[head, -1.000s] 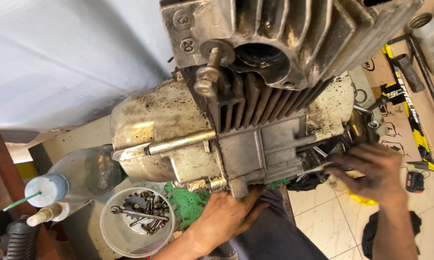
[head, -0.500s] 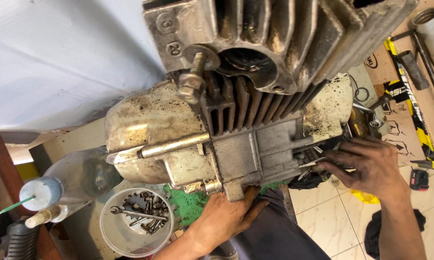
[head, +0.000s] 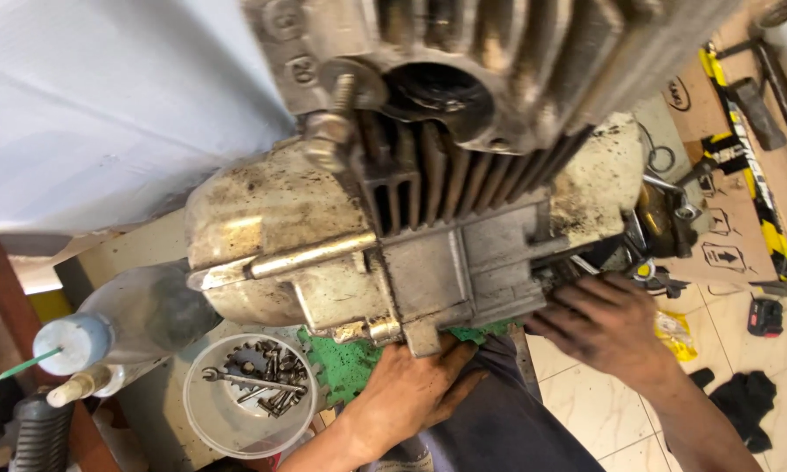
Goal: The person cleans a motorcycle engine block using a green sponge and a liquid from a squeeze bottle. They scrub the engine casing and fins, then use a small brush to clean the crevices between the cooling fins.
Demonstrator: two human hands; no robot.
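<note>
While you steady the grimy motorcycle engine (head: pixel 393 253) from below, your left hand (head: pixel 411 393) lies flat and open-fingered against the underside of its crankcase, pressing up rather than closing around anything. Your right hand (head: pixel 607 323) reaches into the engine's right side, fingers curled among dark parts there; whether that grip is closed on a piece or only touching, you cannot tell from this view. As for progress, the engine looks partly stripped: the finned cylinder (head: pixel 446 183) is in place, yet an open round port (head: pixel 441 92) shows in the cylinder head (head: pixel 498 52) above it, and a clear plastic tub (head: pixel 249 406) just left of your left hand holds a sprocket, a spanner and loose bolts. Both side covers seem to be on, so much appears left. Both hands touch the engine, which sits on a green-covered table (head: pixel 345 367), with squeeze bottles (head: pixel 70 345) at its left end.
</note>
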